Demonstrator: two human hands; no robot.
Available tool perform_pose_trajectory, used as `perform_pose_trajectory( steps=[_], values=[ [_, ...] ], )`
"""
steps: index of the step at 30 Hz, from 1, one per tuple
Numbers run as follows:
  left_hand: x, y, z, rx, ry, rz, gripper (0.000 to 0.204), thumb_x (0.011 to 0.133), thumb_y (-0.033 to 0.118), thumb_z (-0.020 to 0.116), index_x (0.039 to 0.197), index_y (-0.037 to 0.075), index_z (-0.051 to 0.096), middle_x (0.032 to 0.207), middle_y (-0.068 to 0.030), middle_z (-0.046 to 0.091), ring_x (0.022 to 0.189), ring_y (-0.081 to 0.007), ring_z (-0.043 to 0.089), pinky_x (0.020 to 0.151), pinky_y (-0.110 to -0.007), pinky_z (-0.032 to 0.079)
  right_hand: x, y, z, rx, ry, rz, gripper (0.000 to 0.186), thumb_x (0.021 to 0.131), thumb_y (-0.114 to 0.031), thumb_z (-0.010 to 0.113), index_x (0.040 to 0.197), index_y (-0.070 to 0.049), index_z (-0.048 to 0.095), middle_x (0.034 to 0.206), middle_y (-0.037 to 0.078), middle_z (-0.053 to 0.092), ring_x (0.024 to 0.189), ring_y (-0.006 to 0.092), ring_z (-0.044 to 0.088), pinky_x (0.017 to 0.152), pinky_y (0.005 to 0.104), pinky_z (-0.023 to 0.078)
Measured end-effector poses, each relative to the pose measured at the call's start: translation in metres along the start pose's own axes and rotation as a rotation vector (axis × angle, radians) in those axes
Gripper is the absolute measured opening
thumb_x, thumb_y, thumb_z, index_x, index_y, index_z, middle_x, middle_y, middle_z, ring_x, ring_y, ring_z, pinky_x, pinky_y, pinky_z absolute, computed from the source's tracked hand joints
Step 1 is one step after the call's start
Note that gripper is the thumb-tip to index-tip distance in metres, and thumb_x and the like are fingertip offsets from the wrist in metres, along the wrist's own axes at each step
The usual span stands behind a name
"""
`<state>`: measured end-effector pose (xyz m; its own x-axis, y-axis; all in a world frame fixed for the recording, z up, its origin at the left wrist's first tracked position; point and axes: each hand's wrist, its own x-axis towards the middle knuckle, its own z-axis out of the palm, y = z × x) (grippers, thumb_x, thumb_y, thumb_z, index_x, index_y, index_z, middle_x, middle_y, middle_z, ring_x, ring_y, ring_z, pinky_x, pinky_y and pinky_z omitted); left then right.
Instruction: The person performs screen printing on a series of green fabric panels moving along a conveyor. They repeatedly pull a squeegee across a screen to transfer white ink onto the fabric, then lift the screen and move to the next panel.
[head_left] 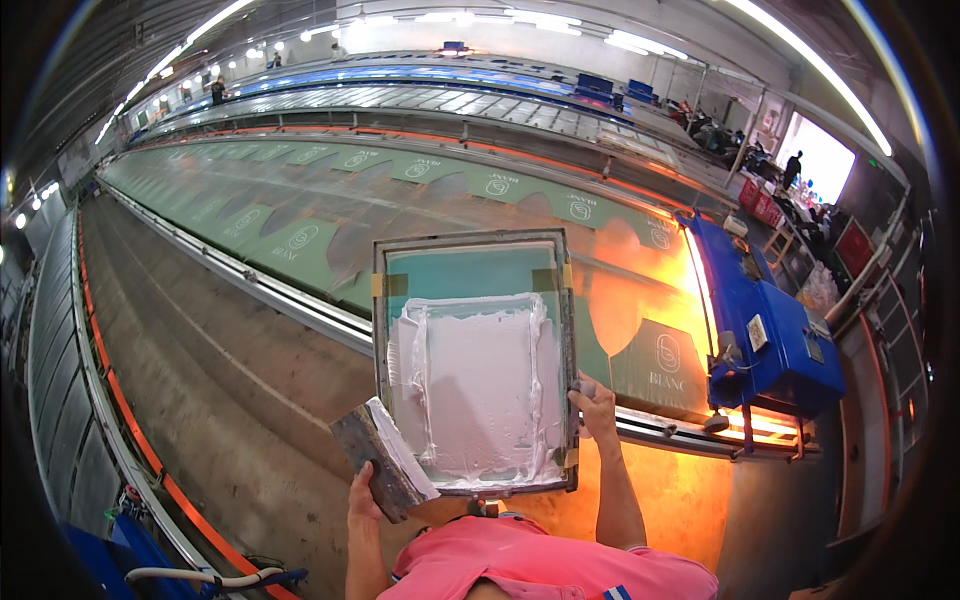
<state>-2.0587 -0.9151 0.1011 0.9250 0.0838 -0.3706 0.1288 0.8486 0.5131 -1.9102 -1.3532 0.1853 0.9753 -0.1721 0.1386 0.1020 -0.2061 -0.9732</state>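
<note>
My right hand (595, 405) grips the right side of a screen-printing frame (566, 310) held upright in front of me. Thick white paste (480, 380) covers most of its teal mesh, with tape at the sides. My left hand (364, 492) holds a squeegee (375, 450) with a wooden handle and white paste along its blade, beside the frame's lower left corner. Behind the frame runs a long printing table (350, 329) carrying green fabric pieces (640, 400) with white prints.
A blue heater machine (780, 350) with orange glow stands at the table's right end. An aisle (200, 340) runs at the left beside a railed table (60, 380). More long tables (400, 95) lie behind. Distant people (218, 92) stand there; another person (792, 170) is by the bright doorway.
</note>
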Motion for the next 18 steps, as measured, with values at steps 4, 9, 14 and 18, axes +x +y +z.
perform_pose_trajectory(
  steps=[4,9,14,18],
  values=[
    [-0.019,-0.008,-0.004,-0.016,0.050,0.015,0.046,0.090,0.029,0.072,0.127,0.004,0.059,0.117,-0.0093,0.068,0.105,-0.0270,0.066,0.094,-0.045,0.054,0.004,0.005,0.000,-0.044,-0.036,-0.019,0.049,0.081,0.000,0.067,0.130,0.005,0.061,0.093,0.001,0.069,0.084,0.0074,0.060,0.077,0.0236,0.050],
    [-0.044,-0.023,0.009,-0.011,0.053,0.057,0.045,0.090,0.028,0.072,0.125,0.003,0.061,0.115,-0.0096,0.069,0.103,-0.0274,0.067,0.094,-0.045,0.054,0.005,-0.006,-0.011,0.052,-0.101,0.000,0.048,0.082,0.001,0.065,0.130,0.005,0.060,0.094,0.001,0.069,0.084,0.0074,0.060,0.079,0.0232,0.050],
    [-0.064,-0.031,0.034,-0.038,0.066,0.041,0.043,0.090,0.027,0.072,0.124,0.003,0.061,0.113,-0.0095,0.070,0.100,-0.0275,0.068,0.091,-0.046,0.055,0.006,-0.007,-0.025,0.079,-0.139,-0.036,0.049,0.083,0.002,0.063,0.131,0.007,0.058,0.093,0.001,0.069,0.084,0.0079,0.060,0.080,0.0230,0.049],
    [-0.070,-0.036,0.034,-0.014,0.065,0.067,0.043,0.089,0.027,0.072,0.124,0.004,0.061,0.113,-0.0093,0.070,0.098,-0.0272,0.069,0.087,-0.046,0.057,0.005,-0.015,-0.033,0.099,-0.168,0.014,0.048,0.082,0.002,0.063,0.130,0.007,0.059,0.093,0.002,0.069,0.084,0.0090,0.061,0.080,0.0236,0.049]
  ],
)
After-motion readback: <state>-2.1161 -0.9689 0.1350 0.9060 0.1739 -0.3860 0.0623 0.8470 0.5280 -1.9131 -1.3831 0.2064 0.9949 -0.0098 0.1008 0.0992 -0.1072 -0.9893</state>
